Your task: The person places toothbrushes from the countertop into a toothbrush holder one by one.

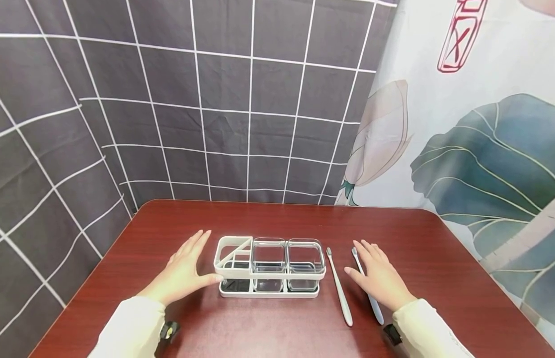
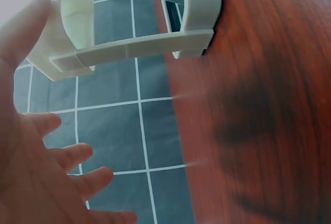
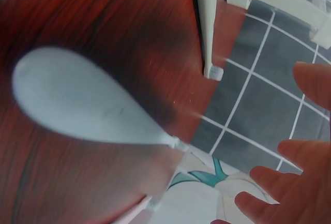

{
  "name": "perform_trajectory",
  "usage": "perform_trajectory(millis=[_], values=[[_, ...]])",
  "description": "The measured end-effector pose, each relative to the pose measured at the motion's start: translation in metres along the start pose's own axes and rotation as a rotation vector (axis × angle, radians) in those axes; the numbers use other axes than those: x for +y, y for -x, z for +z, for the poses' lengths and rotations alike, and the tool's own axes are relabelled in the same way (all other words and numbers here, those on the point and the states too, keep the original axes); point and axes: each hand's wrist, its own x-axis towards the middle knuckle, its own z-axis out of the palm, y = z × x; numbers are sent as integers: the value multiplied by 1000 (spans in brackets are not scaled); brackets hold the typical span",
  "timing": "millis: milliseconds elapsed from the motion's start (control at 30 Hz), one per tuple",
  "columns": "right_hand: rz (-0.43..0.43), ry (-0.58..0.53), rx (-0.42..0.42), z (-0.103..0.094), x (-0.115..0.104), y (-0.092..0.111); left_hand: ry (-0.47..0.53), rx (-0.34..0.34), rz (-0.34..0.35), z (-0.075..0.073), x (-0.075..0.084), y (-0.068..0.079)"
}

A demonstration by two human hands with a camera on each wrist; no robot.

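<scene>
A white toothbrush rack stands mid-table, with two clear cups, a left cup and a right cup, in its right-hand slots. My left hand is spread beside the rack's left end, its thumb close to the upper rim; whether it touches cannot be told. To the right of the rack lies a white toothbrush. My right hand hovers with fingers extended over a blue-grey toothbrush, hiding its middle. That handle looms large in the right wrist view.
In the right wrist view a pale pink strip shows at the bottom, its kind unclear. The reddish-brown table ends at a dark grid-patterned cloth; a white cloth with a leaf print hangs at the right.
</scene>
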Motion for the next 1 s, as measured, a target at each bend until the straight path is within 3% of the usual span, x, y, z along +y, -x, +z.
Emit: perform_trajectory(millis=[333, 600, 1000], values=[[-28, -19, -7, 9, -4, -8, 85, -52, 70, 0, 3, -8], [41, -89, -103, 12, -9, -10, 132, -90, 72, -2, 4, -11], [86, -141, -117, 22, -14, -13, 145, -100, 92, 0, 6, -11]])
